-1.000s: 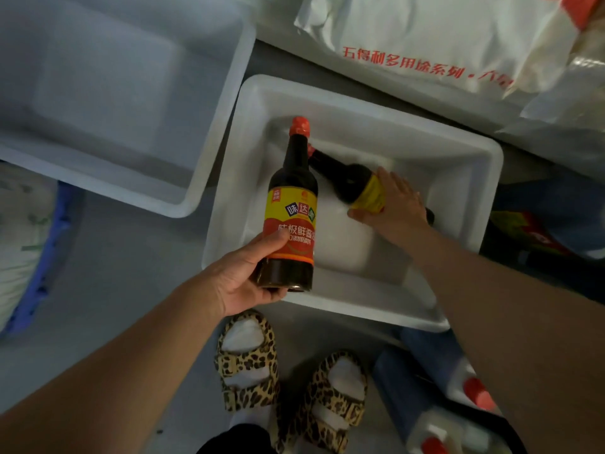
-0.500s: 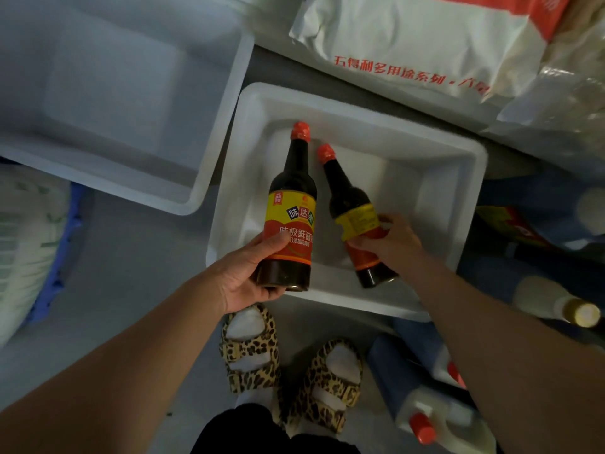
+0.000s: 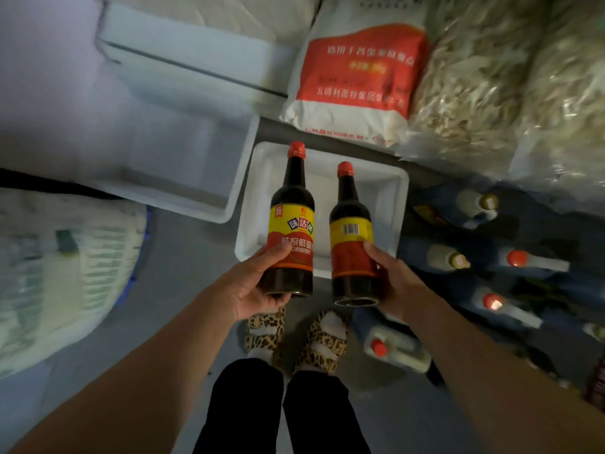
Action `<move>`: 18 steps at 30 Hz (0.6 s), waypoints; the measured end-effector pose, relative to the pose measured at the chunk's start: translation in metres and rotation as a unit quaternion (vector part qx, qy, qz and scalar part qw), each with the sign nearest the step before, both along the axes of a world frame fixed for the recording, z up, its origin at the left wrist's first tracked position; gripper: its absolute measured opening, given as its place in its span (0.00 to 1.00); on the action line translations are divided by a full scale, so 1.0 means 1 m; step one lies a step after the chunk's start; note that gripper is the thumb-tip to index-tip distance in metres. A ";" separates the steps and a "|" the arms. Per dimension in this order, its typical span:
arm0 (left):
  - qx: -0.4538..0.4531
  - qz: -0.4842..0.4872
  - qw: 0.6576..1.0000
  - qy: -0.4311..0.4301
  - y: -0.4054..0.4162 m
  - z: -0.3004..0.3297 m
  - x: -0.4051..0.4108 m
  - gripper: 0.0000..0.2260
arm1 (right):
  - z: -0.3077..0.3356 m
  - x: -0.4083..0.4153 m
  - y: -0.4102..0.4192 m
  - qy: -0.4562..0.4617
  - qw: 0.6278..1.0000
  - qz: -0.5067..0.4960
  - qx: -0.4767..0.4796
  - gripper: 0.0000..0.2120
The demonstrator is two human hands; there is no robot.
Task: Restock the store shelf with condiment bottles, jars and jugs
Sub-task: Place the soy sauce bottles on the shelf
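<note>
Both dark glass bottles have risen clear of the white foam tray point(image 3: 397, 204): left hand point(image 3: 253, 283) grips one bottle point(image 3: 291, 221), right hand point(image 3: 389, 276) grips the other bottle point(image 3: 352, 231). Red-capped jugs point(image 3: 396, 350) crowd the right; a flour sack point(image 3: 357, 73) lies beyond.

White foam box point(image 3: 397, 204) on grey floor point(image 3: 183, 257), bigger foam box point(image 3: 183, 178) just left of it, touching or nearly. Flour sack point(image 3: 353, 93) with red panel behind the small box. Clear bags of pale dried strips point(image 3: 510, 86) at upper right. Printed white sack point(image 3: 62, 267) at left. Leopard-print sandals point(image 3: 265, 335) over white socks, black trousers point(image 3: 281, 411) at bottom.
</note>
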State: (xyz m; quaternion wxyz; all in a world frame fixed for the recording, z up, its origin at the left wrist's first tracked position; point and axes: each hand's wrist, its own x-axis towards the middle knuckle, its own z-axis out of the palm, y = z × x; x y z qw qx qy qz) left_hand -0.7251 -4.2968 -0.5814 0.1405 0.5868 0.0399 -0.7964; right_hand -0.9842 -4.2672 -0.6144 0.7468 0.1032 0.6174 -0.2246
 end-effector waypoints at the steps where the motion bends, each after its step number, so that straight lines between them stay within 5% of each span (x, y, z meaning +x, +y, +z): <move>1: -0.008 0.000 1.000 0.003 0.002 0.018 -0.002 0.49 | 0.019 0.001 0.005 -0.012 1.000 -0.021 -0.014 0.33; 7: -0.083 -0.013 0.996 0.035 0.010 0.114 -0.008 0.46 | 0.120 0.008 0.032 -0.061 0.984 -0.100 -0.134 0.33; 18: -0.254 -0.092 0.959 0.088 0.028 0.331 -0.011 0.48 | 0.365 0.009 0.085 -0.010 0.928 -0.137 -0.346 0.26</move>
